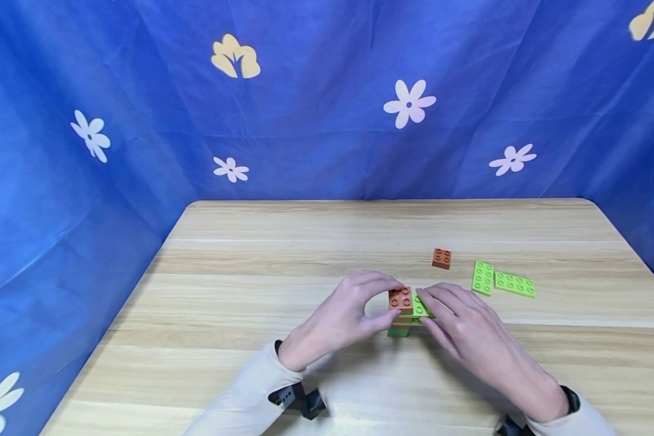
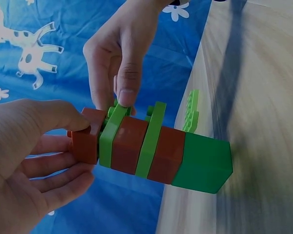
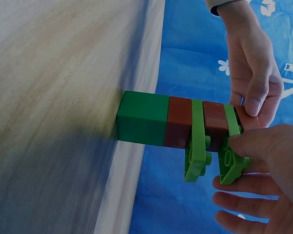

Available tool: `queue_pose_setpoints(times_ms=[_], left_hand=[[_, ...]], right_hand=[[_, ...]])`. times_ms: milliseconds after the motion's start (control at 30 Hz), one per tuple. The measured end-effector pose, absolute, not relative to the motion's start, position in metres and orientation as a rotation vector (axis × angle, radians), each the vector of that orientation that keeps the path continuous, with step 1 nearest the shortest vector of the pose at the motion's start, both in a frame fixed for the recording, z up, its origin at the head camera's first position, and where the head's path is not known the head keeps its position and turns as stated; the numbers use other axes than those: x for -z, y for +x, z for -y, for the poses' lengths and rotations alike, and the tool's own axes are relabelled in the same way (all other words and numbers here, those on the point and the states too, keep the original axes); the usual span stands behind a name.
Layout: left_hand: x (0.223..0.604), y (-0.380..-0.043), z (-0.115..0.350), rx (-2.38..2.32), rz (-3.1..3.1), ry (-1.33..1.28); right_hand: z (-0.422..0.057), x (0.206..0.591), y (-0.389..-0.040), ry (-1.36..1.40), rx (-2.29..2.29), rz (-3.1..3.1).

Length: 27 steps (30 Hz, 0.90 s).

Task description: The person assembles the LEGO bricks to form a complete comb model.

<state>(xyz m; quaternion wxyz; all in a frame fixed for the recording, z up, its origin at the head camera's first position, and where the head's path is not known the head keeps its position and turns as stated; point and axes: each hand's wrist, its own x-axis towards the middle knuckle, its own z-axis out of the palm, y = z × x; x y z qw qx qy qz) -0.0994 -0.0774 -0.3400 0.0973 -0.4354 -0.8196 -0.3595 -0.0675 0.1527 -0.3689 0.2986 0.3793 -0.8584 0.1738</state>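
A tower of toy building bricks stands on the table between both hands. Its base is a tall dark green brick [image 2: 203, 164]; above come a reddish-brown brick [image 2: 166, 155], a light green plate [image 2: 152, 139], a second brown brick [image 2: 130, 145] and an upper light green plate [image 3: 232, 163]. My left hand [image 1: 349, 312] pinches the topmost brown brick [image 1: 401, 300] between thumb and fingers. In the left wrist view that brick sits slightly tilted, a narrow gap showing beneath it. From the other side, my right hand [image 1: 469, 330] pinches the upper green plate where it juts out rightward.
Farther back on the wooden table [image 1: 283, 242] lies a loose brown brick [image 1: 441, 258]. To its right are two light green plates, one pointing away [image 1: 482, 278] and one lying crosswise [image 1: 515, 284]. A blue patterned curtain [image 1: 316, 109] surrounds the table's back and sides.
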Motion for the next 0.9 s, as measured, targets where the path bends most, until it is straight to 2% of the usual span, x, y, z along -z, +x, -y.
queue_pose_setpoints(times_ms=[533, 900], left_hand=[[0.350, -0.102, 0.076, 1.243, 2.436, -1.207], [0.349, -0.106, 0.074, 1.198, 2.352, -1.267]], right_hand=[[-0.153, 0.370, -0.068, 1.009, -0.475, 2.279], [-0.153, 0.369, -0.070, 1.018, -0.474, 2.262]])
